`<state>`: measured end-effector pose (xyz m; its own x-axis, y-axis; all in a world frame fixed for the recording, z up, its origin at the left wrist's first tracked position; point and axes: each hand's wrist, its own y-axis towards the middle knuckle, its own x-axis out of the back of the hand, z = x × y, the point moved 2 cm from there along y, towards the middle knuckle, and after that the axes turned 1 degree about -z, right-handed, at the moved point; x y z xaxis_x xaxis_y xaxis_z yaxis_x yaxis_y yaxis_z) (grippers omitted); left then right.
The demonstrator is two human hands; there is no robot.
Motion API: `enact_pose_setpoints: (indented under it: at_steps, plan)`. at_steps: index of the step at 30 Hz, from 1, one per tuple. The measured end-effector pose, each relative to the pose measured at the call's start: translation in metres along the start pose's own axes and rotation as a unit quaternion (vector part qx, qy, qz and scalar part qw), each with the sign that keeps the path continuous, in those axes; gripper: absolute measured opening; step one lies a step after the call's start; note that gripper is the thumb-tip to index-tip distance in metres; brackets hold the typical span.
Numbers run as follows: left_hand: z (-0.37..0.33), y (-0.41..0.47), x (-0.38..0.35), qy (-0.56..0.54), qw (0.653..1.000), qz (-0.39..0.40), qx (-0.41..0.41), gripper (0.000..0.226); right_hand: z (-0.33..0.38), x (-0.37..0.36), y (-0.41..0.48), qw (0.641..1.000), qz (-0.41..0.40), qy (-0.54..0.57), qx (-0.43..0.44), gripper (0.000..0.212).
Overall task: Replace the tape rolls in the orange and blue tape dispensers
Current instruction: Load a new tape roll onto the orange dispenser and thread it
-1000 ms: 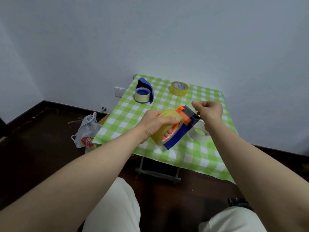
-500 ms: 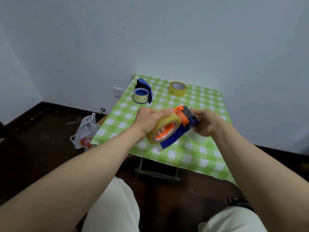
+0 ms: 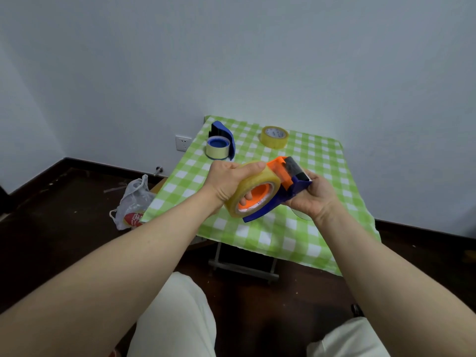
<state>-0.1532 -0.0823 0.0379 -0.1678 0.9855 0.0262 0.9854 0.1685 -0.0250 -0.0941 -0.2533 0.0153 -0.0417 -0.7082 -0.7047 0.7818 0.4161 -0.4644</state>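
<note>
I hold the orange and blue tape dispenser (image 3: 284, 184) in the air above the near half of the table. A yellowish clear tape roll (image 3: 251, 185) sits on its orange hub. My left hand (image 3: 229, 181) grips that roll, thumb over the top and fingertips inside the hub. My right hand (image 3: 313, 197) grips the dispenser's blue front end from below, beside the black roller and the blade. The blue tape dispenser (image 3: 223, 140) stands at the table's far left with a pale roll on its blue core. A loose yellow tape roll (image 3: 274, 137) lies at the far middle.
The small folding table has a green and white checked cloth (image 3: 288, 228) and stands against a white wall. A clear roll edge (image 3: 300, 214) peeks out under my right wrist. A plastic bag (image 3: 132, 202) lies on the dark floor at the left. My knees are below.
My right hand dropped from above the dispenser's front end to cradle it from below. The dispenser tilted so its open side with the hub faces me more, and my left thumb slid over the roll.
</note>
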Motion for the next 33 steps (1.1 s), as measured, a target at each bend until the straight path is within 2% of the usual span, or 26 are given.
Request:
enact_pose_setpoints:
  at_steps: [3,6,8,10,12,14,16,21,23,26,31,33]
  plan:
    - [0.0,-0.001,0.001,-0.001,1.0,-0.003,0.001,0.042,-0.002,0.001,0.001,0.999,-0.012,-0.005,0.029,0.041]
    - [0.0,0.0,0.002,-0.011,1.0,-0.016,0.005,0.042,0.001,0.006,0.006,0.984,-0.098,-0.113,0.092,0.034]
    - [0.002,0.0,0.001,-0.004,1.0,-0.008,0.003,0.041,0.012,0.011,0.007,0.944,-0.199,-0.189,0.181,0.029]
    - [0.005,-0.001,0.001,-0.001,1.0,-0.004,0.004,0.041,0.029,0.011,0.001,0.878,-0.264,-0.253,0.309,0.028]
    - [0.008,-0.002,0.001,-0.001,1.0,-0.005,0.008,0.04,0.035,0.002,-0.009,0.831,-0.235,-0.314,0.394,0.026]
    - [0.007,-0.002,0.0,0.001,1.0,-0.006,0.008,0.04,0.031,-0.007,-0.012,0.815,-0.181,-0.39,0.389,0.015]
    - [0.006,-0.002,-0.003,0.004,1.0,-0.004,0.006,0.041,0.027,-0.008,-0.011,0.819,-0.168,-0.423,0.349,0.01]
    - [0.005,-0.003,-0.005,0.003,1.0,-0.009,0.004,0.041,0.026,-0.005,-0.004,0.848,-0.188,-0.404,0.288,0.012]
    - [0.004,-0.003,-0.007,0.003,1.0,-0.008,0.004,0.041,0.024,-0.006,-0.004,0.863,-0.199,-0.383,0.263,0.019]
    - [0.004,-0.003,-0.008,0.006,1.0,-0.012,0.005,0.04,0.023,-0.008,-0.005,0.892,-0.208,-0.327,0.232,0.013]
    - [0.005,-0.003,-0.012,0.0,1.0,-0.026,0.016,0.042,0.023,-0.006,-0.002,0.87,-0.252,-0.356,0.229,0.013]
    - [0.005,-0.003,-0.012,-0.001,0.999,-0.03,0.017,0.042,0.022,-0.005,-0.002,0.876,-0.245,-0.349,0.227,0.013]
